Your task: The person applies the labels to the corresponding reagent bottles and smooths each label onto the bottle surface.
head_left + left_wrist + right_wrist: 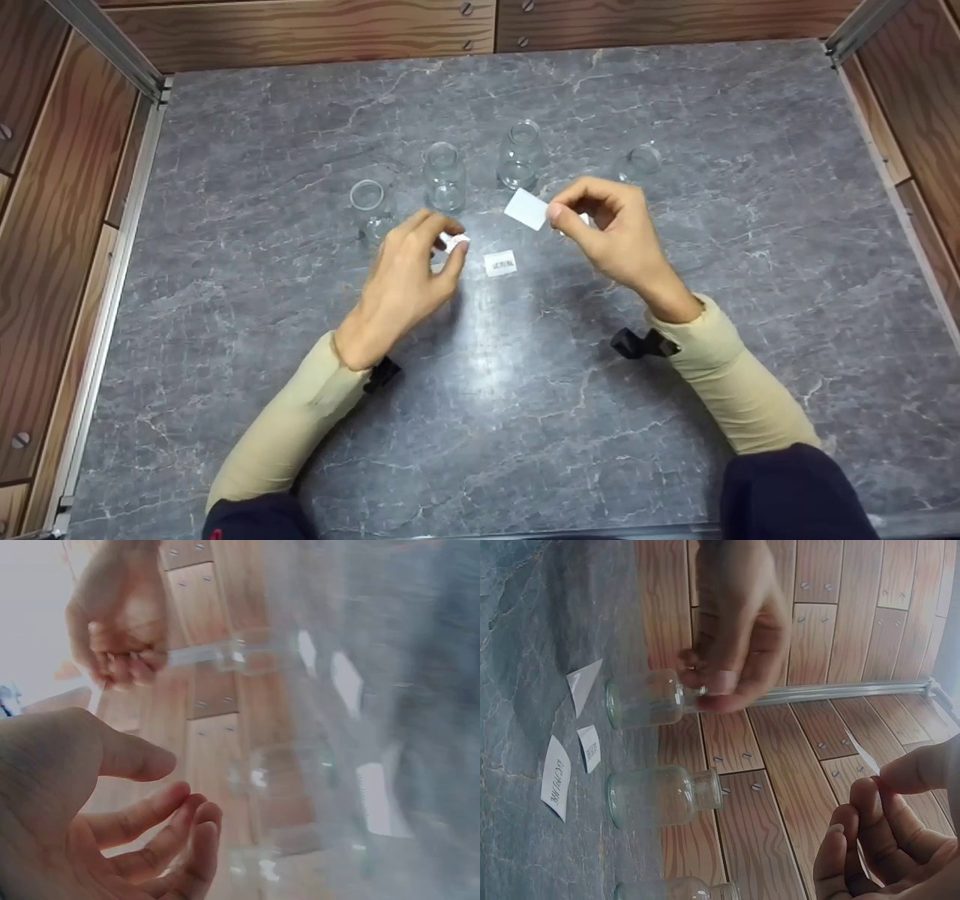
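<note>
My right hand [611, 225] pinches a small white paper card [527, 208] between thumb and forefinger; in the right wrist view this card [862, 754] shows nearly edge-on. My left hand [409, 270] hovers over the table, thumb and fingers apart with nothing between them, as the left wrist view shows. Beneath its fingertips lies another white card [454, 241], partly hidden. A card with dark print [501, 263] rests on the table between the hands. One more card [584, 222] lies behind my right hand, mostly covered.
Several clear glass jars stand in a row beyond the hands: a far-left jar [367, 196], two middle jars [446, 184] [520, 161] and a far-right jar [643, 159]. The grey marbled table [480, 450] is bordered by wood-patterned walls [300, 30] at the back and sides.
</note>
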### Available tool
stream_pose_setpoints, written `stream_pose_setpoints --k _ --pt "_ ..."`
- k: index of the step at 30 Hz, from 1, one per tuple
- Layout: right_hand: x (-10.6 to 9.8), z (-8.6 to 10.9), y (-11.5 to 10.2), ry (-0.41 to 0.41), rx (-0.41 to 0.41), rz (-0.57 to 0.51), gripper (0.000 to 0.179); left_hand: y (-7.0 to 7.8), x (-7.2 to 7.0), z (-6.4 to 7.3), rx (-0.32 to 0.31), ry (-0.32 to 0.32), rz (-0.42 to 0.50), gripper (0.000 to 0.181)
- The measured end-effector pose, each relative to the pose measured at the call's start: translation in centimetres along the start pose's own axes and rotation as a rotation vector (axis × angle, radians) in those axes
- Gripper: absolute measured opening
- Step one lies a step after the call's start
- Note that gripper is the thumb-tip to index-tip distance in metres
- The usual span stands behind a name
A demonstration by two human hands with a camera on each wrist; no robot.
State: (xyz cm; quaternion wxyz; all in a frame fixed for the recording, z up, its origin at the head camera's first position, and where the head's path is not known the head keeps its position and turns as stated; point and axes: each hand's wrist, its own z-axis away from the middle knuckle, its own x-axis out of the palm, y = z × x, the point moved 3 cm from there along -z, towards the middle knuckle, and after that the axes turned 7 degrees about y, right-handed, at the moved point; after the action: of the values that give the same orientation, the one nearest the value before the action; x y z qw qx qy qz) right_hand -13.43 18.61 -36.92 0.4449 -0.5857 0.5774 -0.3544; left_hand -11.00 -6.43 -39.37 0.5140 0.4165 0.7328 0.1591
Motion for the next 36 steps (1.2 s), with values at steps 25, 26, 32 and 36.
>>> stream_pose_setpoints --k 25,26,32,36 --pt "-0.1 -0.2 0.2 0.047 0.049 -0.027 0.010 6.7 2.4 -1.5 0.391 0.313 -0.159 0.010" --pt "0.0 -0.1 0.2 0.048 0.053 -0.024 0.010 6.6 2.6 -1.5 0.402 0.316 -0.167 0.010" --pt "0.3 0.2 0.3 0.044 0.091 -0.008 0.010 6.2 3.2 -1.4 0.445 0.333 -0.210 0.014" --pt "0.4 0.2 0.5 0.041 0.108 0.001 0.011 6.0 3.5 -1.3 0.453 0.330 -0.224 0.012"
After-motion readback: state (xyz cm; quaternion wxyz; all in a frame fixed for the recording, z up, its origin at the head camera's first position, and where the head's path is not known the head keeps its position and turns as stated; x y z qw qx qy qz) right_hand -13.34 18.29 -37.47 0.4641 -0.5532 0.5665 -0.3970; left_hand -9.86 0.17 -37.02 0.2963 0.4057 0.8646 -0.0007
